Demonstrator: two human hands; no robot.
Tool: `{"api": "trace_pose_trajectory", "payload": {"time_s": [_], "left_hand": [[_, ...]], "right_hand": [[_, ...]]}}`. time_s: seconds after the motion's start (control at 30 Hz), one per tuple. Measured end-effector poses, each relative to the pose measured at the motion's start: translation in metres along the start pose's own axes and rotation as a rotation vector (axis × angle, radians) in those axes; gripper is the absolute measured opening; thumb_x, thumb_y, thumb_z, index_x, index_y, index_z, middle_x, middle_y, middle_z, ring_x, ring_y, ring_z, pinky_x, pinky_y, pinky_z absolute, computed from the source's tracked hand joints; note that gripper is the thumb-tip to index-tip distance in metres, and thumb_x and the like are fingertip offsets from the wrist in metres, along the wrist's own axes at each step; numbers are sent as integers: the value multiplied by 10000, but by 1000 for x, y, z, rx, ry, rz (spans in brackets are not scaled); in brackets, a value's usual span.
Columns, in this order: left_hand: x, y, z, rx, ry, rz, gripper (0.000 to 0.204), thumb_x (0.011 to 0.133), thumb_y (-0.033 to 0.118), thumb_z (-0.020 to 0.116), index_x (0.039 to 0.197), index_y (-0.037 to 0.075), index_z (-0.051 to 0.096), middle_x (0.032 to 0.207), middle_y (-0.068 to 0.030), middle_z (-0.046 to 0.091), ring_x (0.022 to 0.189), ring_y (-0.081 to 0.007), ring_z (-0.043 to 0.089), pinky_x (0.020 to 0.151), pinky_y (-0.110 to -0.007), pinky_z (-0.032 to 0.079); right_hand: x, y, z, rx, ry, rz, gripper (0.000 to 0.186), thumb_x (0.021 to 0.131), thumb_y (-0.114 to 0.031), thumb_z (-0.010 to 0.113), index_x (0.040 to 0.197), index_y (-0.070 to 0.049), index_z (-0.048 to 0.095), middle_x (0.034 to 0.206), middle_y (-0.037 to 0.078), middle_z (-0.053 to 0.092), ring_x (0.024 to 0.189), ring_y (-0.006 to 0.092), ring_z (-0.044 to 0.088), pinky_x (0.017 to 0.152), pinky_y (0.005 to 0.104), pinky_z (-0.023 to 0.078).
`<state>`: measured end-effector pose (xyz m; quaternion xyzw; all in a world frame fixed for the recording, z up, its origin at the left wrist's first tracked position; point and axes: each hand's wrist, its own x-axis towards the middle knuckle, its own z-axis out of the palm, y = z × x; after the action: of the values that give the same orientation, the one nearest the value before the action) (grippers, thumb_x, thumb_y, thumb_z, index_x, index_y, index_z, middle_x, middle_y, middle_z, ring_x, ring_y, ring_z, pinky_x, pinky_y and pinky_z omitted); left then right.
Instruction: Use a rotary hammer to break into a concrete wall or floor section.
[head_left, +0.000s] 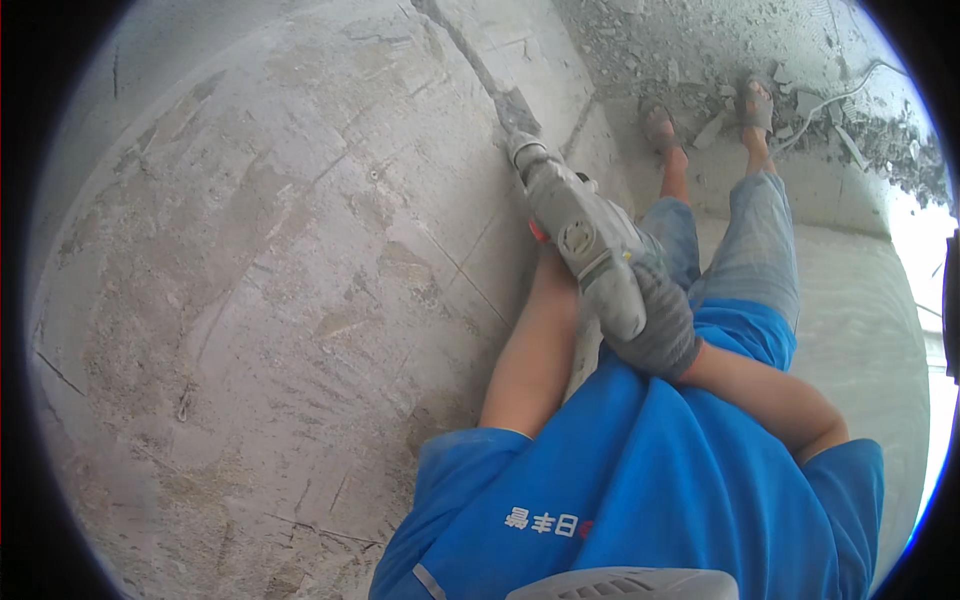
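A dusty grey demolition hammer [580, 225] points up and away from me, its body against my middle. My right hand [660, 320], in a dark grey glove, is closed round its rear end. My bare left forearm [540, 340] runs up behind the tool's body, which hides my left hand and its fingers. At the far tip, a broad flat chisel bit [517, 110] meets the rough concrete wall [300, 250] at the lower end of a dark, narrow groove [455, 40].
Rubble [700, 50] and broken chips cover the floor around my sandalled feet [757, 105]. A pale cable [840, 97] winds over the debris at the right. Cracks and scored lines mark the wall. Bright light enters at the right edge.
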<state>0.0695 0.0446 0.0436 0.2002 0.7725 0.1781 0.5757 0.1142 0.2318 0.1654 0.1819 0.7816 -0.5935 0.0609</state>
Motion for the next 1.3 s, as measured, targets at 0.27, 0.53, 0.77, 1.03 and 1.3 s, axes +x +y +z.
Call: {"api": "trace_pose_trajectory", "payload": {"time_s": [0.27, 0.53, 0.77, 1.03, 1.3], "left_hand": [[0, 40, -73, 73, 497, 218, 255, 883, 257, 518, 1077, 92, 514, 1003, -82, 563, 1016, -213, 526, 935, -379, 381], [-7, 48, -57, 3, 483, 231, 261, 887, 259, 517, 1089, 94, 508, 1021, -80, 559, 1025, -212, 523, 941, -376, 381], [-4, 18, -65, -79, 477, 231, 267, 891, 261, 516, 1100, 96, 503, 1038, -78, 555, 1034, -211, 521, 946, -374, 381], [-51, 15, -48, -188, 464, 252, 273, 895, 262, 515, 1113, 98, 497, 1057, -77, 550, 1043, -210, 518, 951, -371, 380], [-9, 6, -54, -225, 496, 243, 280, 899, 264, 513, 1125, 100, 492, 1076, -75, 546, 1053, -209, 515, 957, -368, 380]], "right_hand": [[26, -28, -22, 270, -115, 147, 477, 678, -205, 687, 1085, 5, 553, 1000, 230, 596, 916, 401, 581, 823, 448, 468], [5, -27, -43, 132, -185, 127, 476, 684, -176, 673, 1110, -9, 543, 1017, 212, 585, 953, 386, 569, 833, 433, 463], [38, -46, -26, 310, -215, 209, 452, 702, -142, 659, 1119, -11, 541, 1023, 208, 592, 985, 374, 567, 853, 423, 457], [28, -46, 6, 128, -136, 108, 442, 732, -233, 642, 1098, -3, 547, 996, 204, 605, 965, 361, 582, 842, 417, 462], [43, -43, -19, 70, -199, 146, 539, 734, -299, 626, 1169, 4, 524, 1063, 232, 592, 1015, 362, 573, 869, 403, 458]]}}
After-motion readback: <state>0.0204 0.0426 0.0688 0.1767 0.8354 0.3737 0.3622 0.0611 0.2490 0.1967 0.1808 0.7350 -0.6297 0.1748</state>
